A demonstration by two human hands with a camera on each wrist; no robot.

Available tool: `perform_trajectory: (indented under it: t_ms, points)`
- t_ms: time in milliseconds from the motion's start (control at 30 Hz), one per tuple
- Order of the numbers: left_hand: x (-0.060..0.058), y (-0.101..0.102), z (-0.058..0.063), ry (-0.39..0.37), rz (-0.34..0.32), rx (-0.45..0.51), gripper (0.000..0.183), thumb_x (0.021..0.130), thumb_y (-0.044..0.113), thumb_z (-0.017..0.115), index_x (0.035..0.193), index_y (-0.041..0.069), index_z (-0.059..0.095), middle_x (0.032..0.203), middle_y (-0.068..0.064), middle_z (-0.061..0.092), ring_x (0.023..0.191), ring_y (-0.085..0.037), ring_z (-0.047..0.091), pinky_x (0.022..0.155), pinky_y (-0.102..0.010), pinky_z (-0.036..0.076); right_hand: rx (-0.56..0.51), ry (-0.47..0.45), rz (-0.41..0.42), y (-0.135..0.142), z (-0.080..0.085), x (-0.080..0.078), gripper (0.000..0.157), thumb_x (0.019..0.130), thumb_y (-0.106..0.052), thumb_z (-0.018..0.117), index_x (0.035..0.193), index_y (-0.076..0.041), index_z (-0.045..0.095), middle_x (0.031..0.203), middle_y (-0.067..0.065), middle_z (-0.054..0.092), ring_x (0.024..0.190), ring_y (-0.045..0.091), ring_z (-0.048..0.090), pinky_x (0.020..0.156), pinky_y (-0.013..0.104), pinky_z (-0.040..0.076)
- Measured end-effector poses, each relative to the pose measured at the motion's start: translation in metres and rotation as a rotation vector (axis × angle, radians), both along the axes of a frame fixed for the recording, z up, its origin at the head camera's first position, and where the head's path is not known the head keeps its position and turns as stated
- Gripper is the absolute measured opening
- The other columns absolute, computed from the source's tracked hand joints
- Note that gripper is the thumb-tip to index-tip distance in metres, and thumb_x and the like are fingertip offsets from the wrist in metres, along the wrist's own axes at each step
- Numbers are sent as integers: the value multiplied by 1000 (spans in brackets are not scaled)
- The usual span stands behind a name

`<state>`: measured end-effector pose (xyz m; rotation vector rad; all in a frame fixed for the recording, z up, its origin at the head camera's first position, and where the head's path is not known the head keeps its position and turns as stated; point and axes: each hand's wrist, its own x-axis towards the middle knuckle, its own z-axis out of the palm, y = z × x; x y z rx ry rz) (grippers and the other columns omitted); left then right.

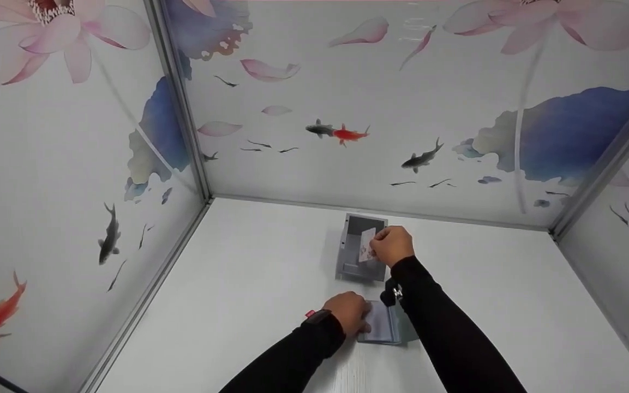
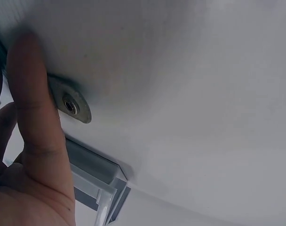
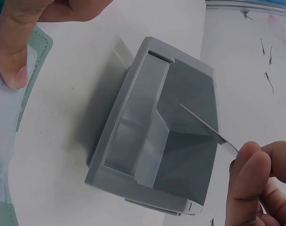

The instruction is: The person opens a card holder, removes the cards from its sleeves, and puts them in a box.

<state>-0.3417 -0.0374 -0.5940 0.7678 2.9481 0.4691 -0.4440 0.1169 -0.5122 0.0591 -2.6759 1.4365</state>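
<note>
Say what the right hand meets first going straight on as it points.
The gray box, probably: the card pinched in the right hand would touch its inside first; depth is unclear.

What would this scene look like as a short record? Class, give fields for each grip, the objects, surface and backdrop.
Right grip: pinches a thin white rectangular card with a printed pattern
Card place: over the opening of a grey rectangular plastic box
Left grip: touches the left side of a pale green stitched folder with clear sleeves
Folder state: open, on the near side of the box
Surface: flat white tabletop
Backdrop: white panels printed with pink flowers and fish
</note>
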Motion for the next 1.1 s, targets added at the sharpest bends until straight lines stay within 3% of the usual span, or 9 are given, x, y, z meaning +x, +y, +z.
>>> perform_trajectory:
  t_ms: [433, 667, 867, 1100]
  points:
    - [11, -6, 17, -43, 9, 70, 46, 91, 26, 98, 70, 14, 58, 65, 10, 46, 61, -8, 43, 57, -24, 35, 96, -13, -42, -22, -22, -13, 12, 101, -4, 73, 95, 4, 81, 87, 18, 85, 66, 15, 75, 59, 25, 52]
    - [9, -3, 12, -29, 8, 70, 50, 89, 23, 99, 65, 16, 56, 63, 11, 45, 60, -8, 42, 56, -24, 34, 58, -38, -29, -30, -28, -17, 13, 104, -3, 73, 106, 8, 78, 91, 22, 84, 62, 13, 74, 57, 25, 56]
    - [7, -2, 4, -48, 79, 69, 51, 90, 24, 99, 65, 16, 55, 64, 9, 49, 59, -9, 43, 55, -26, 36, 84, -55, -27, -36, -33, -22, 22, 102, -2, 70, 83, 1, 79, 76, 13, 83, 57, 12, 70, 53, 25, 49]
    - [11, -3, 12, -67, 82, 60, 40, 92, 26, 97, 69, 13, 67, 69, 5, 64, 60, -8, 50, 57, -26, 43, 110, -42, -24, -35, -44, -30, 34, 100, 1, 65, 67, -3, 74, 63, 5, 76, 52, 12, 63, 50, 25, 46]
